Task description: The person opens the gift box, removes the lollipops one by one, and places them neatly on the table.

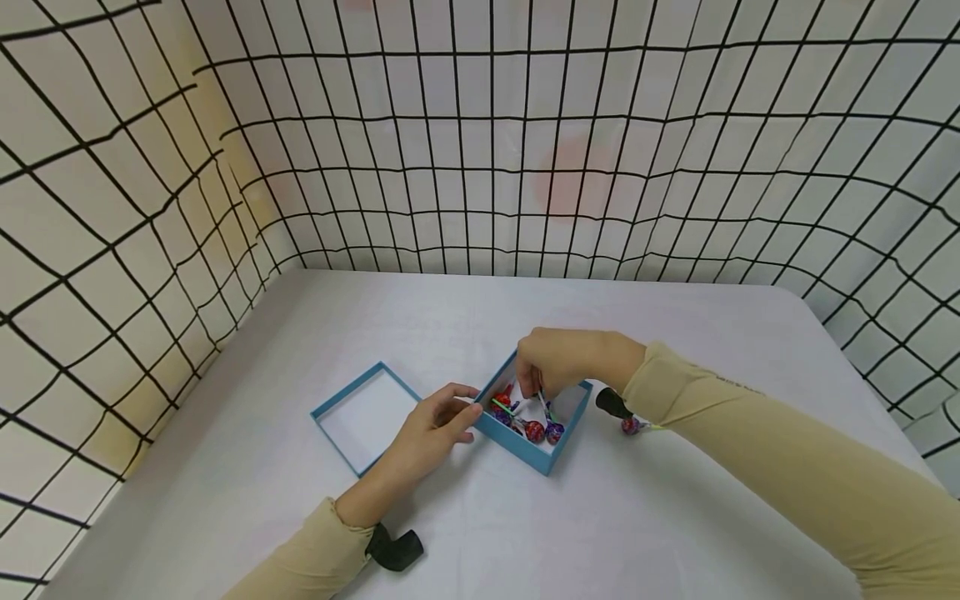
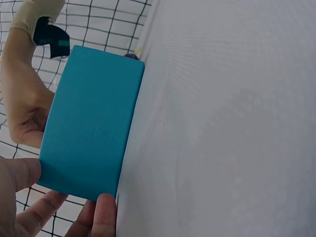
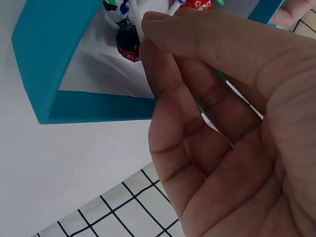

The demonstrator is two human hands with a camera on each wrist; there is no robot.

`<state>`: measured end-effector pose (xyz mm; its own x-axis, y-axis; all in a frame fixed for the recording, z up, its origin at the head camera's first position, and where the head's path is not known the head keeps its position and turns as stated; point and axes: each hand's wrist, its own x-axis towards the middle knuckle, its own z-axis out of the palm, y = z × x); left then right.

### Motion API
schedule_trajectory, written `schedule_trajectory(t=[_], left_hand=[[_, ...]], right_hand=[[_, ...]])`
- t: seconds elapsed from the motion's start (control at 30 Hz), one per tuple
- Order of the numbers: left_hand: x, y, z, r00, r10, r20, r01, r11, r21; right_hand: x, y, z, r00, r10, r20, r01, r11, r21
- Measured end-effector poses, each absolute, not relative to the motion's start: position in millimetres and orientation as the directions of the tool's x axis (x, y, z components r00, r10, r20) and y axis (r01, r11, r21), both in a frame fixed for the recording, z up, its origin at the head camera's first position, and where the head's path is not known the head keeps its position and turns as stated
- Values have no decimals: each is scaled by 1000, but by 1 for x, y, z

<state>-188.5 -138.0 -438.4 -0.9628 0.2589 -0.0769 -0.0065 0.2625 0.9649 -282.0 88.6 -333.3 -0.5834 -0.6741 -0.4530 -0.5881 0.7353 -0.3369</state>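
Head view: your blue box (image 1: 513, 439) sits open on the desk (image 1: 600, 517), several lollipops (image 1: 534, 431) inside, gathered toward the near corner. Your right hand (image 1: 551, 362) is over the interior, thumb and finger closed narrowly on a stick; your left hand (image 1: 431, 429) holds the box at its left corner. The lid (image 1: 347, 387) lies hollow side up, just left of the box; one loose lollipop (image 1: 630, 426) is on the desk beyond the right wall, below your right wrist, so mind the strap there when the forearm drops. Left wrist view: your digits meet the outer wall at its end, one by the rim, one low near the desk. Good bracing; light pressure should do, since a hard squeeze may bow the wall. Right wrist view: thumb tip and fingertip pinch a white stick (image 3: 137, 19), other fingers loosely folded; a dark wrapped candy (image 3: 129, 44) hangs close by, but cannot tell whether that stick is its own. Suggest: move the stick along its own line, clear of its neighbours, as crossed sticks may snag; knuckles high, off the rim.
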Motion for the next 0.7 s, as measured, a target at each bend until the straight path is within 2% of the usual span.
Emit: schedule_trajectory(t=[0.33,0.7], left_hand=[[-188,-139,-438,-960,270,-71,0,257,967],[-187,-140,-438,-959,273,-69,3,255,967]], right_hand=[[-280,89,-339,-591,-688,-421,-621,721,-307],[-276,87,-339,-626,-671,-397,-661,727,-187]])
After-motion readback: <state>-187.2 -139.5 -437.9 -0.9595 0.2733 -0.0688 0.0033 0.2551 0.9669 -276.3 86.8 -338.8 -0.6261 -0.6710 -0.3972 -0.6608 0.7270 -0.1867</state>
